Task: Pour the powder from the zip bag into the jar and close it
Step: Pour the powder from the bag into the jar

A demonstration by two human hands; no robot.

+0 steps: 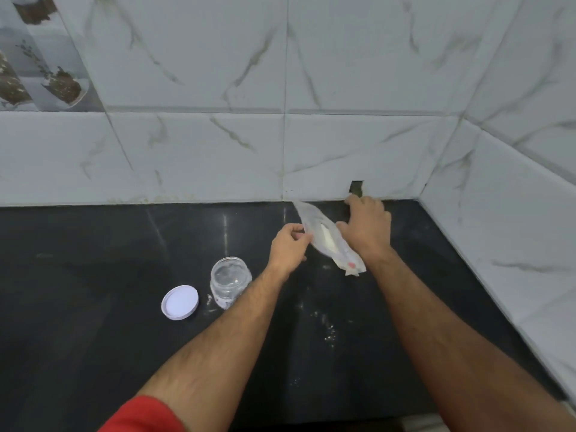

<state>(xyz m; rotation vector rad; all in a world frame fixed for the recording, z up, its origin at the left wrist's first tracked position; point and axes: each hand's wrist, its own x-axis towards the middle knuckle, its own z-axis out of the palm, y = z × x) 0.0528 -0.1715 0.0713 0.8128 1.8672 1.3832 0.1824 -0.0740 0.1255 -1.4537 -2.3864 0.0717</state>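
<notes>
A clear zip bag (324, 238) with a little white powder inside is held up over the black counter, near the back wall. My left hand (288, 246) pinches its left edge between thumb and fingers. My right hand (366, 227) grips its right side from above, covering part of the bag. A small red mark shows near the bag's lower end. The clear jar (230, 282) stands upright and uncapped to the lower left of my left hand, apart from the bag. Its white lid (180, 302) lies flat on the counter just left of the jar.
The black counter (93, 307) meets white marble-pattern tiled walls at the back and on the right, forming a corner (419, 199). Specks of white powder (328, 330) lie scattered on the counter between my forearms. A small dark notch (356, 186) sits in the wall tile behind my right hand.
</notes>
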